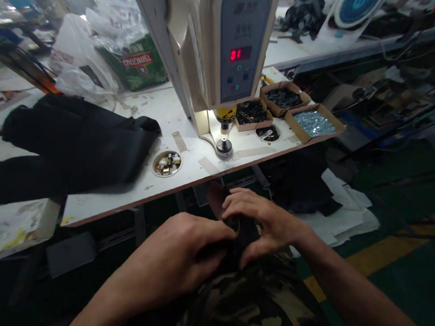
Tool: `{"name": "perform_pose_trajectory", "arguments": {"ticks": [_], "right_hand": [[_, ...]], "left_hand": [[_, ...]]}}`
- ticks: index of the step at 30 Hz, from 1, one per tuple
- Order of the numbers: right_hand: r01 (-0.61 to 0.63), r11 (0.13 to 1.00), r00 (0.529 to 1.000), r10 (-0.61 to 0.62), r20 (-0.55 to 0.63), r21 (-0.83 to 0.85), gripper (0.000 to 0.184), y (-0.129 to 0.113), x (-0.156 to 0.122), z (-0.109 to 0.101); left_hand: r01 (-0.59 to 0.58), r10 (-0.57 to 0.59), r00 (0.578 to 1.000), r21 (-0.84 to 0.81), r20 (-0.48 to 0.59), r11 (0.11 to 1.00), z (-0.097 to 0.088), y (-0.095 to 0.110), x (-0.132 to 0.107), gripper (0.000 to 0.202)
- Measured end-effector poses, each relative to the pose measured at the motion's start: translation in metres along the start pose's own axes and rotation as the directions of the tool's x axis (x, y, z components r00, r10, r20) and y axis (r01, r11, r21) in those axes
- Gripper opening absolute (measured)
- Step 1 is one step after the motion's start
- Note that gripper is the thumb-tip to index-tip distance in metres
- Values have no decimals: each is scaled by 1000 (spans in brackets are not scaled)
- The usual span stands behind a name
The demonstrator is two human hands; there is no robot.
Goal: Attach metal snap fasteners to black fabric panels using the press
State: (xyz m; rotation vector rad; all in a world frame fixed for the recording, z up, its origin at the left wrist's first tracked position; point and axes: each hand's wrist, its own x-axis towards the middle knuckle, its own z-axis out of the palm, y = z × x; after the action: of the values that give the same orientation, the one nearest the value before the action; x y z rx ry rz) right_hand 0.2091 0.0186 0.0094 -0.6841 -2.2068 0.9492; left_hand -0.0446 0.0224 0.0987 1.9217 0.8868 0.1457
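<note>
Head view, both hands low in frame over the lap. Left hand (189,257): fingers curled in narrow, pinching the edge of a dark cloth piece (246,233). Right hand (264,222): fingers bent over the top of the same piece, thumb underneath, gripping it. The hands touch at the fingertips, with the cloth piece between them, at 6 o'clock of the surface (169,116) edge and resting above camouflage trousers (249,300). Detail of the cloth is too dark to read. On the surface, at 12 o'clock from the hands: a press machine (231,38), red display reading 01, with a round die (224,146) lit beneath its head. At 3 o'clock of the die: three cardboard boxes, two with dark parts (253,113) (284,98) and one with silver parts (314,123). At 9 o'clock of the die: a round dish (167,163) of small metal bits, recessed in the surface. Further toward 9 o'clock: a pile of black fabric (70,143), just beside the dish. Behind the pile, a green carton (138,64) and plastic bags (78,58). White sheets (349,213) lie on the floor at 3 o'clock of the right hand.
</note>
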Motion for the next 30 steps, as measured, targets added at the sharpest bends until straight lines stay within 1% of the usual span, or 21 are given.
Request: {"name": "perform_pose_trajectory", "arguments": {"ticks": [1, 2, 3, 4, 6, 7, 8, 9, 12, 14, 17, 18, 19, 21, 22, 23, 25, 26, 27, 28, 30], "right_hand": [[30, 999, 999, -30, -11, -33, 54, 1, 0, 3], [55, 995, 997, -60, -51, -85, 32, 1, -2, 5], [76, 986, 990, -92, -108, -146, 17, 0, -5, 8], [95, 974, 977, -131, -168, -207, 9, -3, -9, 10], [145, 943, 945, -222, -240, -300, 12, -11, -17, 14], [174, 928, 932, -263, -248, -330, 13, -16, -20, 16], [196, 915, 925, -292, -243, -354, 14, -22, -23, 18], [208, 903, 923, -308, -230, -376, 14, -27, -25, 19], [208, 877, 919, -326, -220, -433, 15, -39, -25, 23], [199, 871, 923, -321, -213, -449, 17, -43, -25, 25], [202, 872, 926, -318, -201, -447, 14, -46, -26, 26], [203, 874, 924, -320, -207, -441, 14, -46, -26, 26], [200, 878, 925, -316, -213, -434, 13, -47, -26, 26], [200, 888, 924, -311, -222, -414, 11, -46, -27, 27], [212, 891, 920, -320, -224, -401, 11, -45, -27, 28], [225, 894, 917, -329, -226, -388, 11, -42, -27, 30], [218, 904, 929, -308, -206, -368, 14, -33, -31, 33], [185, 912, 945, -268, -190, -365, 17, -28, -34, 36], [136, 920, 964, -208, -164, -368, 20, -22, -38, 38], [78, 923, 981, -138, -136, -377, 23, -15, -43, 41], [-22, 918, 997, -10, -77, -397, 29, -3, -55, 46]], "left_hand": [[-7, 12, 999, 97, -45, 995, 0, 2, -7, 26], [-10, 31, 993, 181, -112, 983, 2, 3, -15, 27], [-5, 55, 979, 246, -196, 969, 4, 4, -24, 28], [2, 85, 955, 292, -283, 956, 8, 5, -34, 29], [15, 138, 896, 340, -423, 940, 19, 5, -55, 34], [26, 152, 876, 358, -459, 933, 25, 5, -65, 38], [42, 155, 869, 382, -470, 923, 32, 4, -75, 43], [59, 154, 877, 418, -456, 906, 39, 2, -82, 48], [56, 175, 924, 573, -341, 818, 55, -3, -94, 52], [48, 226, 920, 664, -321, 746, 62, -7, -93, 48], [20, 363, 871, 763, -331, 646, 63, -13, -85, 36], [-20, 431, 846, 790, -313, 613, 62, -16, -82, 31], [-76, 510, 810, 812, -288, 579, 59, -19, -80, 26], [-184, 657, 712, 838, -246, 514, 53, -27, -77, 18], [-222, 704, 672, 844, -230, 488, 51, -30, -76, 15], [-244, 728, 651, 847, -218, 472, 48, -33, -76, 14], [-239, 730, 646, 849, -223, 471, 44, -36, -78, 15], [-229, 731, 643, 853, -230, 470, 44, -36, -80, 15], [-216, 730, 641, 856, -237, 469, 44, -36, -82, 14], [-196, 718, 650, 859, -248, 473, 44, -36, -84, 14], [-156, 688, 675, 860, -267, 486, 47, -36, -87, 15]]}}
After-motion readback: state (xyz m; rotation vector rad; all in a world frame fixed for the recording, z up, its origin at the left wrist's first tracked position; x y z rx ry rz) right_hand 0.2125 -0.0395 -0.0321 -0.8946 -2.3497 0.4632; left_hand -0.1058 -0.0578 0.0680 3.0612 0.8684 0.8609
